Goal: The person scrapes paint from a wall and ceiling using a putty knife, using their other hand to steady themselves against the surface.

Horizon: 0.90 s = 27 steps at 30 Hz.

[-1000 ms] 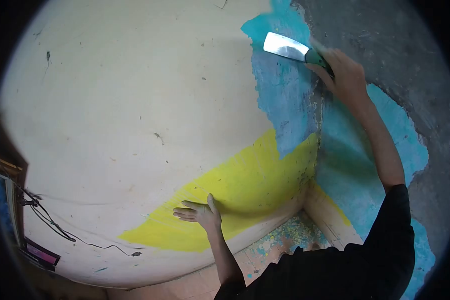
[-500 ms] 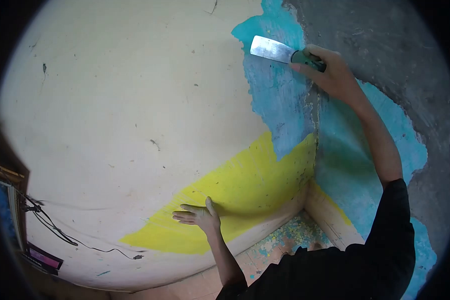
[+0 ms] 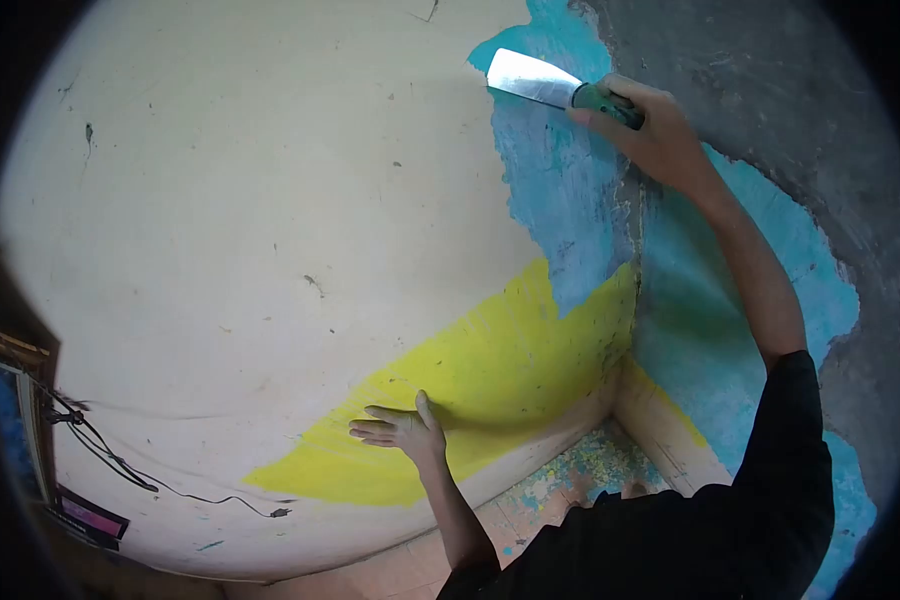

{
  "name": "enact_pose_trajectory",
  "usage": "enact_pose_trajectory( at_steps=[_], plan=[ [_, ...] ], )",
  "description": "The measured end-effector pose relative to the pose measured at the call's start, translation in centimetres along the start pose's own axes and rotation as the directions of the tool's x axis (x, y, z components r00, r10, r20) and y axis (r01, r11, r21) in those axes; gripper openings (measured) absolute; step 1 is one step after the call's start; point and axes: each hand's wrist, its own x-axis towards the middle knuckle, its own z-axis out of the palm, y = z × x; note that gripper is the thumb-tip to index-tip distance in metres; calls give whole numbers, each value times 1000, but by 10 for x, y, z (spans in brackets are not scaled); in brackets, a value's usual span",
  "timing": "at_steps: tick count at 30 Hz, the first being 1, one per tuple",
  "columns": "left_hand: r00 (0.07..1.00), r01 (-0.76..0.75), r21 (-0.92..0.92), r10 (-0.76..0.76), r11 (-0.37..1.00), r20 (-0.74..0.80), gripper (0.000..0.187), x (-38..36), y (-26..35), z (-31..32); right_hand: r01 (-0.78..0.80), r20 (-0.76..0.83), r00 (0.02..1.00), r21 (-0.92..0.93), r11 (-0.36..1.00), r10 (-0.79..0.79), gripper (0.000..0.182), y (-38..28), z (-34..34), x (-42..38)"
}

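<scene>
A scraper with a broad metal blade and a green handle is held in my right hand. Its blade points left, with the tip at the edge between the cream paint and the bare blue patch near the wall corner. Lower down, my left hand lies with spread fingers against the yellow painted area, holding nothing. The cream wall has small marks and chips.
Grey plaster and more blue paint cover the right wall. Paint flakes lie on the floor by the corner. A black cable with a plug hangs at lower left, beside a framed object.
My right hand has shifted slightly left and up with the scraper, bringing the blade tip to the cream paint's edge. My left hand stays at nearly the same place.
</scene>
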Motion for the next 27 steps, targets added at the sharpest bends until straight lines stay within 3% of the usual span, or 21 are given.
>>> enact_pose_trajectory(
  at_steps=[4,6,9,13,15,20,22,23,25,27],
  plan=[
    [1000,-7,13,7,1000,-2,110,0,-2,3,125,-100,988,75,989,-117,32,0,13,13],
    [1000,-19,8,19,1000,-21,109,0,-5,5,216,-101,970,-73,974,-223,29,-6,8,17],
    [1000,-14,-2,14,1000,-22,109,-1,2,2,158,-38,986,-124,980,-164,33,1,-9,17],
    [1000,-2,18,2,1000,9,109,0,-3,4,220,-30,974,-65,973,-223,33,7,-9,24],
    [1000,-12,31,13,999,-10,109,0,-5,7,341,-122,921,-210,916,-371,33,0,2,31],
    [991,-103,83,110,991,-79,109,0,-10,10,338,-60,923,-347,875,-380,35,-6,-18,24],
    [992,-93,64,99,994,-84,108,0,-6,8,348,-33,920,-389,853,-390,35,0,-27,21],
    [992,-85,66,91,994,-89,108,1,-5,5,287,-7,950,-366,885,-311,36,4,-37,24],
    [1000,7,43,-8,999,17,107,1,1,0,234,27,971,-341,910,-239,37,10,-42,29],
    [1000,-12,43,13,999,-14,107,0,-1,1,199,-87,960,-459,866,-267,40,13,-41,31]
  ],
)
